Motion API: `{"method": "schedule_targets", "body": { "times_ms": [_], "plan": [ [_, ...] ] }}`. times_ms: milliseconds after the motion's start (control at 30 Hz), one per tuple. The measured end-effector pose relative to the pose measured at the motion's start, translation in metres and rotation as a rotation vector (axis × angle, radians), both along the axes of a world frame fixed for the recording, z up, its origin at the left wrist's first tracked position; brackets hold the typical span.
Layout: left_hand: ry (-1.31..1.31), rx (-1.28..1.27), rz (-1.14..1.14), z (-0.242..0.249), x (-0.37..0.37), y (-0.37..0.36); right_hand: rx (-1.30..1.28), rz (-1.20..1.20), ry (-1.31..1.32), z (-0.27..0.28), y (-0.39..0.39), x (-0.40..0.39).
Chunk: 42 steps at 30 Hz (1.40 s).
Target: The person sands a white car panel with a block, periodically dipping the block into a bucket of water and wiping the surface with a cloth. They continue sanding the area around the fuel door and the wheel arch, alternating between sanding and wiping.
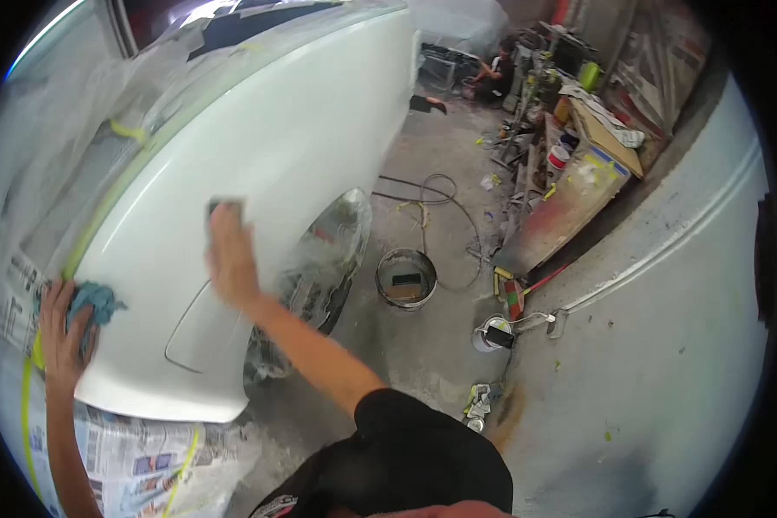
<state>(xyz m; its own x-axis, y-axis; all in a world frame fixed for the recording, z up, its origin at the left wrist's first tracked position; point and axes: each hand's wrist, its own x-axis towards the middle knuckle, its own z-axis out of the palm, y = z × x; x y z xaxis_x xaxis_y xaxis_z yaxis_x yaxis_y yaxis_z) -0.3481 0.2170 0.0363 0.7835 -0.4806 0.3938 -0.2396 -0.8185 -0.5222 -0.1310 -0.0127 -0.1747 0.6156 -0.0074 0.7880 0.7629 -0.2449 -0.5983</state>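
Note:
A white car body panel fills the left half of the view, masked around with plastic, newspaper and yellow-green tape. My right hand is pressed to its middle, closed on a small dark block; motion blurs the fingers a little. At the panel's lower left edge rests my left hand, with a crumpled blue-green cloth held under its fingers and thumb.
On the floor stand a bucket with a dark block inside and a small white tub. A hose curls behind them. Cluttered shelving lines the right; a person crouches at the back.

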Motion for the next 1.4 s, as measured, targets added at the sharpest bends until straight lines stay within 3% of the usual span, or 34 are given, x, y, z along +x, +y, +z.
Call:
{"method": "schedule_targets", "body": {
  "times_ms": [67, 167, 233, 333, 367, 400, 433, 533, 600, 767, 800, 900, 933, 1000, 1067, 1200, 1233, 1333, 1400],
  "plan": [
    [0.008, 0.012, -0.004, -0.002, -0.006, 0.002, -0.196, 0.127, -0.082, -0.033, 0.008, -0.035],
    [0.016, 0.015, 0.005, -0.001, 0.001, 0.007, -0.301, -0.063, -0.231, -0.016, -0.016, 0.043],
    [0.004, 0.003, 0.033, -0.003, 0.002, 0.008, -0.096, -0.061, 0.058, 0.028, -0.033, 0.092],
    [0.006, -0.002, 0.033, 0.000, -0.002, 0.003, 0.052, -0.239, 0.217, 0.046, 0.002, 0.094],
    [0.002, -0.002, 0.023, 0.000, 0.001, 0.001, 0.063, -0.259, 0.155, 0.040, 0.018, 0.067],
    [-0.003, 0.008, 0.014, -0.001, 0.003, 0.001, -0.117, -0.171, 0.071, 0.029, 0.030, 0.028],
    [-0.005, 0.021, 0.005, -0.001, 0.003, 0.004, -0.133, -0.060, -0.002, 0.016, 0.037, -0.017],
    [0.002, 0.034, 0.003, -0.002, 0.001, 0.004, -0.313, 0.127, -0.157, -0.029, 0.005, -0.016],
    [0.007, 0.034, 0.012, 0.000, 0.004, 0.008, -0.271, 0.096, -0.062, -0.018, -0.004, 0.024],
    [0.015, 0.031, 0.024, 0.001, 0.003, 0.005, 0.074, -0.289, 0.371, 0.044, -0.013, 0.120],
    [0.012, 0.037, 0.021, 0.001, 0.003, 0.005, -0.089, -0.329, 0.154, 0.030, 0.009, 0.079],
    [0.012, 0.047, 0.022, -0.003, 0.001, 0.007, -0.179, 0.153, -0.248, -0.016, 0.033, -0.066],
    [0.012, 0.053, 0.019, -0.002, 0.001, 0.007, -0.150, 0.284, -0.201, -0.037, 0.040, -0.074],
    [0.001, 0.051, 0.028, -0.004, 0.001, 0.009, -0.193, 0.137, -0.396, -0.030, 0.023, -0.026],
    [0.005, 0.048, 0.032, -0.003, 0.002, 0.011, -0.187, -0.005, -0.395, -0.004, 0.003, 0.031],
    [0.005, 0.052, 0.032, 0.001, -0.001, 0.007, 0.162, -0.099, 0.005, 0.046, 0.024, 0.023],
    [0.004, 0.051, 0.036, 0.000, -0.001, 0.007, 0.206, -0.077, 0.018, 0.042, 0.034, -0.003],
    [0.003, 0.062, 0.023, -0.001, 0.001, 0.007, -0.099, 0.100, -0.224, -0.019, 0.044, -0.058],
    [-0.003, 0.061, 0.027, -0.002, -0.001, 0.010, -0.178, 0.084, -0.298, -0.042, 0.023, -0.020]
  ]
}}
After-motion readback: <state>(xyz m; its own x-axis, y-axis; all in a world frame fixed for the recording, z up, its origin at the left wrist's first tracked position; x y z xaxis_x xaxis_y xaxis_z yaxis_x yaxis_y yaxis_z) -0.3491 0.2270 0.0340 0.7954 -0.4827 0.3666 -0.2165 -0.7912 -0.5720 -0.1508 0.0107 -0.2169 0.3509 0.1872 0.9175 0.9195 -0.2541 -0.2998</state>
